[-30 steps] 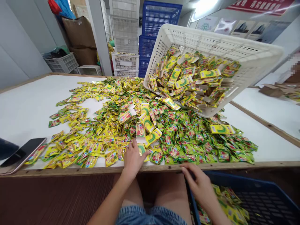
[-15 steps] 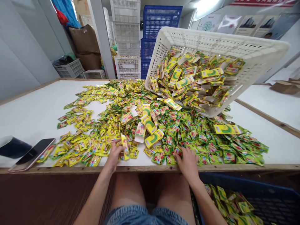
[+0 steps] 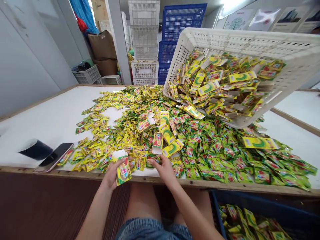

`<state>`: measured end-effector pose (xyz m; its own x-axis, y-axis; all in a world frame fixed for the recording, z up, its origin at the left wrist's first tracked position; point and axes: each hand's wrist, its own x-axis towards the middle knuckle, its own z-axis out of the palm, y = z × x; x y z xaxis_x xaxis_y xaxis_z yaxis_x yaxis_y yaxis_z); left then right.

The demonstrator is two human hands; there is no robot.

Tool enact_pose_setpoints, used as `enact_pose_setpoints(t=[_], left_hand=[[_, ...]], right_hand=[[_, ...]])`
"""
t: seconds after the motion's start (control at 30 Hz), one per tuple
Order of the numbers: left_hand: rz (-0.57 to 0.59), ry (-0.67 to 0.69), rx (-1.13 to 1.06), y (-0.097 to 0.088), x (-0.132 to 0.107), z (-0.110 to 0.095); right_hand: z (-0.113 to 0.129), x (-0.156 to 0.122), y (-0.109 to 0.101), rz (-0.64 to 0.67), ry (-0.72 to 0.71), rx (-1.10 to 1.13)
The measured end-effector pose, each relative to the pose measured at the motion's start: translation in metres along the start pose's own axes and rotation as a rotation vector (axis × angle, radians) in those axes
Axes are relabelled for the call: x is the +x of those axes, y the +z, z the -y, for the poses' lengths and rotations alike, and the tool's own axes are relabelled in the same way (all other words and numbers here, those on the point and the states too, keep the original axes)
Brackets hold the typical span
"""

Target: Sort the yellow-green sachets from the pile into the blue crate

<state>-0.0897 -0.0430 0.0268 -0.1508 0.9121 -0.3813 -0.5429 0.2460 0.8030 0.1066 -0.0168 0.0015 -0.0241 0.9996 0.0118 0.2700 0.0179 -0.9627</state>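
Note:
My left hand (image 3: 109, 175) is closed around a small yellow-and-green carton (image 3: 123, 171), tilted over the table's front edge, its white top flap standing up and its printed face towards me. To the right of it, my right hand (image 3: 165, 169) has thumb and fingers pinched at a small green sachet (image 3: 149, 160), partly covered by the fingertips. Yellow sachets (image 3: 105, 146) spread in a heap beyond my left hand. Green sachets (image 3: 215, 156) are heaped to the right. Several loose cartons (image 3: 172, 148) lie on the pile between them.
A tilted white basket (image 3: 240, 36) full of cartons rests on the pile at the right. A dark cup (image 3: 37, 149) and a phone (image 3: 56, 156) stand at the left. Below the table edge is a blue crate (image 3: 250, 200) holding filled cartons. Stacked crates (image 3: 145, 43) stand behind.
My left hand has turned the carton so its broad printed face shows, and moved it left towards the edge. My right hand has moved left from the green heap towards the carton.

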Motion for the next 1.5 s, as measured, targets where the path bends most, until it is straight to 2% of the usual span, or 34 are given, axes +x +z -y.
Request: enact_pose_setpoints(t=[0.07,0.17,0.33,0.43,0.57,0.67,0.8,0.93,1.07,1.13,1.27,1.4,1.5], left_hand=[[-0.001,0.037,0.017,-0.005,-0.002,-0.001],[-0.019,0.055,0.058,-0.012,-0.003,-0.001],[-0.013,0.079,0.069,-0.013,-0.004,-0.003],[-0.02,0.076,0.065,-0.009,-0.008,-0.004],[-0.009,0.126,0.039,-0.005,-0.013,-0.007],[0.022,0.196,0.046,-0.004,-0.013,-0.007],[0.098,0.233,0.11,0.002,-0.007,-0.003],[0.142,0.2,0.198,0.02,-0.001,0.007],[0.328,0.129,0.315,0.048,0.002,0.017],[0.405,0.11,0.351,0.062,0.003,0.022],[0.416,0.151,0.297,0.078,0.004,0.025],[0.403,0.115,0.255,0.078,0.003,0.025],[0.443,0.081,0.259,0.077,0.003,0.03]], right_hand=[[0.003,0.001,0.014,-0.012,-0.01,-0.122],[0.014,0.006,0.024,0.001,-0.143,-0.381],[0.036,0.025,0.034,0.348,-0.392,-0.851],[0.038,0.031,0.044,0.431,-0.427,-0.984],[0.033,0.03,0.052,0.42,-0.38,-0.967],[0.027,0.027,0.048,0.421,-0.336,-0.929],[0.016,0.028,0.024,0.408,-0.362,-0.81],[0.008,0.035,-0.012,0.298,-0.372,-0.502],[0.017,0.036,-0.038,0.198,-0.336,-0.308],[0.023,0.033,-0.043,0.147,-0.319,-0.26],[0.022,0.022,-0.044,0.11,-0.333,-0.122],[0.009,0.017,-0.047,0.136,-0.332,-0.088],[0.01,0.018,-0.056,0.122,-0.321,-0.09]])
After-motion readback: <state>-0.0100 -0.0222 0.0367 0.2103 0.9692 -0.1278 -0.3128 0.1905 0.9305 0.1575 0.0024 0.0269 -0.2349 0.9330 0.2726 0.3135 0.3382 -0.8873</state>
